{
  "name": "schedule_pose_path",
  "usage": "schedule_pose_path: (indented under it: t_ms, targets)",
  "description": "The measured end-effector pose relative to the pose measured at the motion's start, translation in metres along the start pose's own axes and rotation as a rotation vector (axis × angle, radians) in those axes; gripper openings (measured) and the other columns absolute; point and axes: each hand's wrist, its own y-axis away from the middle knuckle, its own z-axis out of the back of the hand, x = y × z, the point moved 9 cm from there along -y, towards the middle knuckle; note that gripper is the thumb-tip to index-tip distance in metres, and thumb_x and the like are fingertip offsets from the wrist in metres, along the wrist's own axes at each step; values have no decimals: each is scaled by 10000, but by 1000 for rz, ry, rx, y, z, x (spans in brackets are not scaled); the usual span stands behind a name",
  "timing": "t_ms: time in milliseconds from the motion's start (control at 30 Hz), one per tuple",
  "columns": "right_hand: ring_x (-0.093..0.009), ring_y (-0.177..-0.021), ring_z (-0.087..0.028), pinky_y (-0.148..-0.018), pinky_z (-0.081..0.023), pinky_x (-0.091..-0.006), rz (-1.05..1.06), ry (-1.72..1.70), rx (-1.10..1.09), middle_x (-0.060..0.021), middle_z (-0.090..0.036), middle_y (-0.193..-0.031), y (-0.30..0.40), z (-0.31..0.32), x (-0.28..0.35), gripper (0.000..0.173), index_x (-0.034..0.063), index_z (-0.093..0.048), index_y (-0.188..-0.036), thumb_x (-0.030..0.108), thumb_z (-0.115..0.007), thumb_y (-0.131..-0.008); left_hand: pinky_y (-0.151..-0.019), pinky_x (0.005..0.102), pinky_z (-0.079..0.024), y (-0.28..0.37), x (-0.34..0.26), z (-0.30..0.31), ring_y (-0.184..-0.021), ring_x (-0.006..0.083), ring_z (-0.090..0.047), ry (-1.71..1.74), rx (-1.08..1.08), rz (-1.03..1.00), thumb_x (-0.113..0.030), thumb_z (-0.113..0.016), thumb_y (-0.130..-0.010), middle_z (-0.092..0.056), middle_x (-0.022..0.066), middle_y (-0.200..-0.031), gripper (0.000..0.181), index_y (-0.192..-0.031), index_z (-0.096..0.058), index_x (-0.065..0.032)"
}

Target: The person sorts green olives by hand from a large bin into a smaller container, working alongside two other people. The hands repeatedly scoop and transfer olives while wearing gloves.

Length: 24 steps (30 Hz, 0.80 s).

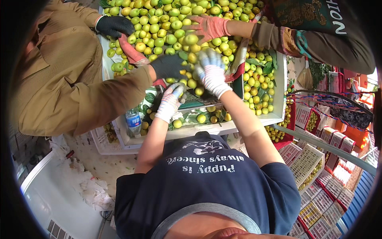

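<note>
Small round green-yellow fruits (158,27) cover the white-edged sorting table in front of me. My right hand (212,71), in a striped white knit glove with bluish fingers, is over the fruits near a dark opening. Its fingers are spread and blurred, and its palm is hidden. Below and left of it, my left hand (170,101), in a matching glove, is at the near edge of the opening. Its fingers curl, and I cannot tell whether they hold anything. Several loose fruits (195,85) lie between my hands. A co-worker's black-gloved hand (168,67) reaches in just above my left hand.
Another co-worker's pink-gloved hand (209,28) lies on the pile. A second black-gloved hand (115,26) rests at the left edge. A labelled plastic bottle (133,121) stands in the near trough. Stacked crates (304,164) and a metal rail (325,149) are at right.
</note>
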Motion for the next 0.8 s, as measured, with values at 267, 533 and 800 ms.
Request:
schedule_pose_path:
  t_ms: [267,533,800]
  targets:
    - [-439,-1365,-254,-1078,-248,-613,-29,273,321,-69,-310,-1505,51,-33,-52,701,247,-388,-1435,556,-578,-834,-718,339,-543,-74,48,30,-929,188,-594,-1140,-144,0,-88,-690,-832,-588,100,-1128,465,-1261,-511,-90]
    - [-324,-1097,-547,-918,-465,-428,-88,-102,580,-106,-605,-1181,49,-4,-30,345,154,-644,-1147,363,-615,-874,-734,295,-529,-83,45,35,-822,148,-564,-877,-68,-80,-8,-753,-771,-615,90,-980,446,-1163,-541,-13]
    - [-358,-1228,-440,-974,-397,-529,29,137,96,-76,-562,-1216,-5,-23,5,393,173,-588,-1174,336,-651,-822,-770,326,-513,-73,30,25,-853,167,-581,-731,-78,-168,-52,-815,-710,-643,85,-947,462,-1106,-580,-31]
